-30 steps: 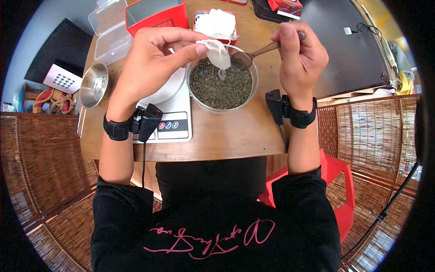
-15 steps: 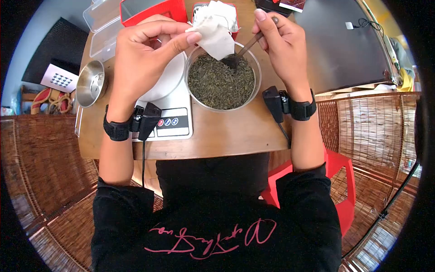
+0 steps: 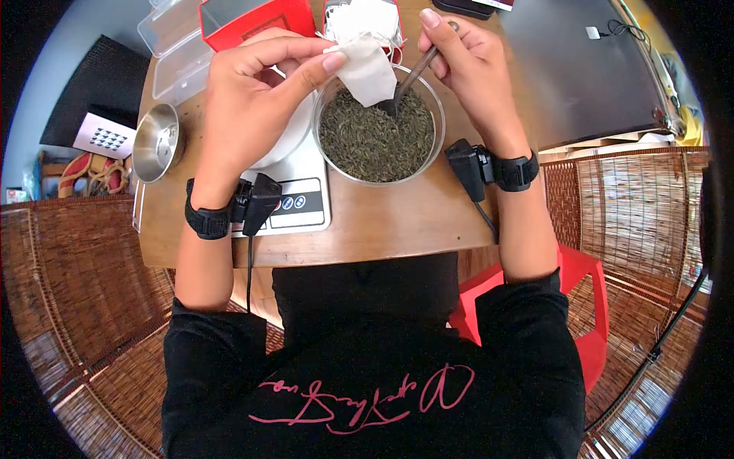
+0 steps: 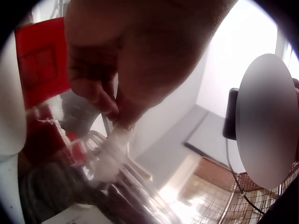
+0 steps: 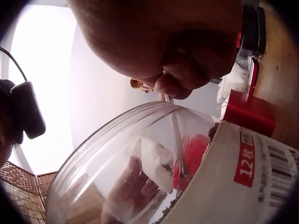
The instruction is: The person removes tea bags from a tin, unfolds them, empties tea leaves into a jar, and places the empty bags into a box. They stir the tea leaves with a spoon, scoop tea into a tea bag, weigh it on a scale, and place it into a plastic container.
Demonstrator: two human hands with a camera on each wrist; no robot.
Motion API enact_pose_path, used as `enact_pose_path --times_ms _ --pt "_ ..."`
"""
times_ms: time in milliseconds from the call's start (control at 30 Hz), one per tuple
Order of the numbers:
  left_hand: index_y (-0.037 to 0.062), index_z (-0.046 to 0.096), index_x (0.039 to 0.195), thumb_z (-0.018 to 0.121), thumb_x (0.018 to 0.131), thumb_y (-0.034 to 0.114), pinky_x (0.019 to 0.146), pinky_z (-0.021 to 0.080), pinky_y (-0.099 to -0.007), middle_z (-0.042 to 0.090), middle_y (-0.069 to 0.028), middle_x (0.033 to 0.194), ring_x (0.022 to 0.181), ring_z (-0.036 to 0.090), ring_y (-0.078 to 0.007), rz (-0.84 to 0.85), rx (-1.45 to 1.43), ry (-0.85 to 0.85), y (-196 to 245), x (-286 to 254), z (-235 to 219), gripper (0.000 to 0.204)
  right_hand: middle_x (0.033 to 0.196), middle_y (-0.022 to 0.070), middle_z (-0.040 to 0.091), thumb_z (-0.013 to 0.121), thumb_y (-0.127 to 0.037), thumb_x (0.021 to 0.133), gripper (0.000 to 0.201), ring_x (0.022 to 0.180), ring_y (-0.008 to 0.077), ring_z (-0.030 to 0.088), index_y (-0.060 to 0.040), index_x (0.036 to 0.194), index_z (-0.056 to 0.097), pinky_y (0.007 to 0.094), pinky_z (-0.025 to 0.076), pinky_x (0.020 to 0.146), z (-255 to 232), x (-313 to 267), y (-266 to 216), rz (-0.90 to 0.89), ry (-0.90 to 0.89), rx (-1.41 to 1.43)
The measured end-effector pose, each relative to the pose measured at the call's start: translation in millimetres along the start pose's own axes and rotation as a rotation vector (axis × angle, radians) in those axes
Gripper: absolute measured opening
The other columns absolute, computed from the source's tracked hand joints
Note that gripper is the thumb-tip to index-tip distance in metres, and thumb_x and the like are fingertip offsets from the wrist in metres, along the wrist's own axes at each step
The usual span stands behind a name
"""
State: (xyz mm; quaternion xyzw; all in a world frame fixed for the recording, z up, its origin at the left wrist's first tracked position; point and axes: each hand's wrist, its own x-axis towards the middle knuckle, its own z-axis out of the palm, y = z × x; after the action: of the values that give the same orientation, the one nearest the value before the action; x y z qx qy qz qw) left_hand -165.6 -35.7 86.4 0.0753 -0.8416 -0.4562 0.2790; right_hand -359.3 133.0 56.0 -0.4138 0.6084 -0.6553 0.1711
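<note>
The left hand pinches the top of a small white pouch between thumb and fingertips, over the rim of a clear round tub. Dried dark green leaves fill part of the tub. In the right hand is the handle of a metal spoon, its bowl down at the leaves beside the pouch. Dark bits show on the pouch in the right wrist view. The left wrist view has the pouch blurred below the left hand.
A white scale with a round white dish stands left of the tub. Farther left are a metal bowl and a clear plastic box. Behind stand a red box and a red container of white pouches. A black panel lies right.
The spoon has gone from above the leaves down into them, the right hand moving left and away from the body. The pouch, earlier folded and narrow, now hangs flatter and wider.
</note>
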Motion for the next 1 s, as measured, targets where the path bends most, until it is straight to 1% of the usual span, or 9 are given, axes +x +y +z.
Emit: enact_pose_path --times_ms 67,100,200,267,400,600,667,767,1000 --pt "0.0008 0.079 0.102 0.081 0.089 0.013 0.066 0.045 -0.0213 0.071 -0.0021 0.088 0.076 0.061 -0.0061 0.093 -0.060 0.066 -6.1 0.9 3.6 0.019 0.063 -0.0048 0.053 0.060 -0.041 0.105 0.042 0.056 0.0017 0.043 -0.0063 0.081 0.066 0.0204 0.030 0.050 -1.3 -1.6 -0.5 0.030 0.000 -0.053" --pt "0.0008 0.079 0.102 0.081 0.089 0.013 0.066 0.045 -0.0213 0.071 -0.0021 0.088 0.076 0.061 -0.0061 0.090 -0.060 0.064 -5.8 1.2 4.9 0.019 0.063 -0.0048 0.053 0.060 -0.041 0.105 0.042 0.056 0.0017 0.043 -0.0063 0.081 0.066 0.0204 0.030 0.050 -3.0 -3.0 -2.7 0.033 0.000 -0.052" --pt "0.0005 0.079 0.103 0.081 0.090 0.013 0.066 0.046 -0.0213 0.070 -0.0024 0.087 0.076 0.060 -0.0061 0.072 -0.088 0.072 -5.5 0.6 4.8 0.018 0.060 0.0000 0.059 0.063 -0.029 0.103 0.034 0.051 0.0095 0.052 -0.0059 0.079 0.068 0.0239 0.038 0.050 -2.6 -4.8 -11.3 0.140 0.068 -0.034" --pt "0.0003 0.079 0.104 0.080 0.091 0.012 0.066 0.046 -0.0213 0.070 -0.0020 0.086 0.075 0.060 -0.0060 0.092 -0.083 0.084 -6.4 1.4 4.8 0.018 0.059 -0.0081 0.050 0.058 -0.037 0.107 0.040 0.052 -0.0004 0.040 -0.0093 0.078 0.066 0.0178 0.027 0.048 -1.0 -5.1 -14.0 0.130 0.065 -0.013" --pt "0.0006 0.079 0.105 0.079 0.091 0.012 0.066 0.046 -0.0214 0.070 -0.0016 0.087 0.074 0.060 -0.0053 0.131 -0.076 0.078 -7.3 2.1 4.7 0.018 0.057 -0.0069 0.049 0.058 -0.036 0.106 0.040 0.049 0.0021 0.039 -0.0089 0.078 0.064 0.0204 0.027 0.046 -4.4 -5.7 -23.0 0.185 0.063 0.039" --pt "0.0024 0.079 0.106 0.079 0.091 0.013 0.062 0.045 -0.0212 0.072 -0.0007 0.082 0.069 0.059 -0.0037 -0.021 -0.109 0.047 -1.1 -3.8 6.5 0.018 0.056 -0.0064 0.046 0.057 -0.035 0.107 0.040 0.047 0.0036 0.036 -0.0087 0.078 0.061 0.0223 0.024 0.045 -6.8 -7.0 -26.7 0.193 0.119 0.116" --pt "0.0006 0.078 0.111 0.076 0.094 0.012 0.065 0.045 -0.0192 0.074 -0.0005 0.091 0.073 0.058 -0.0020 -0.040 -0.029 -0.054 2.4 -4.4 2.7 0.020 0.056 -0.0062 0.045 0.057 -0.035 0.107 0.039 0.047 0.0036 0.036 -0.0085 0.078 0.061 0.0224 0.024 0.045 -7.0 -7.3 -27.5 0.158 0.136 0.132" --pt "0.0011 0.078 0.110 0.076 0.094 0.011 0.065 0.045 -0.0192 0.075 -0.0004 0.090 0.074 0.059 -0.0021 -0.071 0.043 -0.095 5.4 -4.5 1.2 0.019 0.056 -0.0064 0.045 0.056 -0.034 0.107 0.038 0.047 0.0038 0.034 -0.0087 0.079 0.061 0.0227 0.023 0.045 -7.5 -7.2 -30.2 0.171 0.153 0.174" --pt "0.0018 0.078 0.109 0.076 0.094 0.012 0.067 0.047 -0.0202 0.076 -0.0010 0.092 0.078 0.061 -0.0027 -0.025 0.006 -0.110 0.1 -4.9 3.8 0.019 0.055 -0.0073 0.042 0.052 -0.035 0.109 0.037 0.044 0.0044 0.032 -0.0097 0.083 0.059 0.0224 0.022 0.043 -13.8 -5.6 -40.9 0.196 0.179 0.260"
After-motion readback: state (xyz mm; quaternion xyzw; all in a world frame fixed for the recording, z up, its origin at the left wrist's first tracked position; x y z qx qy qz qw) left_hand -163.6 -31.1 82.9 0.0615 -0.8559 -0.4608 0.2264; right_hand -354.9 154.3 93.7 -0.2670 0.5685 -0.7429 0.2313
